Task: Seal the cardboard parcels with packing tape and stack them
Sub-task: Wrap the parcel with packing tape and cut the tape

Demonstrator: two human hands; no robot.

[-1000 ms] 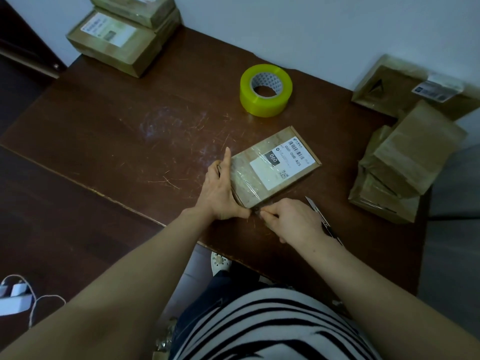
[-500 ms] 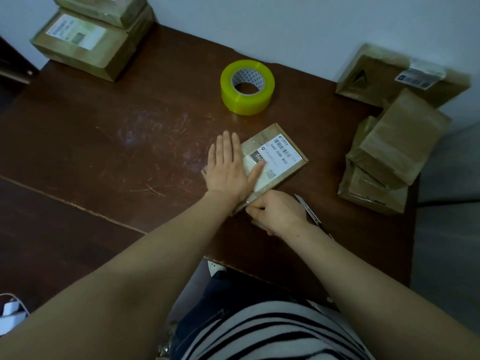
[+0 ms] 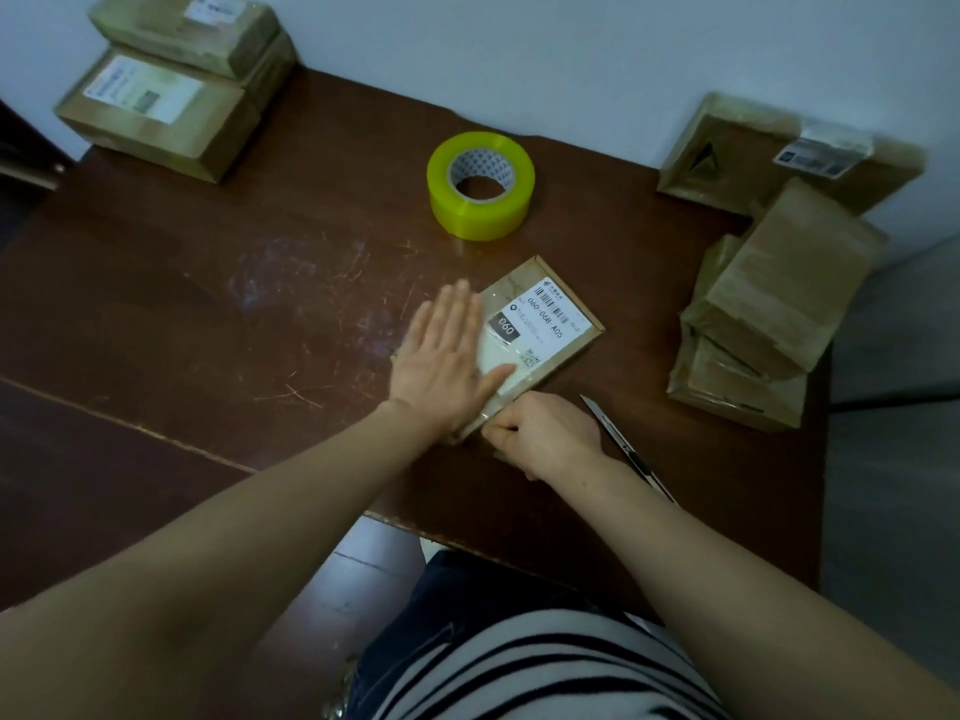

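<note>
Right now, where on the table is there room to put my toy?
The big bare patch is the scratched left part of the table, between the stacked boxes at the far corner, the tape roll and the left hand. Crowded on the right: labelled parcel, right hand, knife, parcel pile.

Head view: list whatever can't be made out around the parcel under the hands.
Parcel: its near-left part is covered by the flat left hand.
Right hand: curled fingers hide what, if anything, they pinch at the parcel's near corner.
Cutter: its handle end runs behind the right forearm.
Label: fine print too small.
Top stacked box: cut off by the upper edge.
</note>
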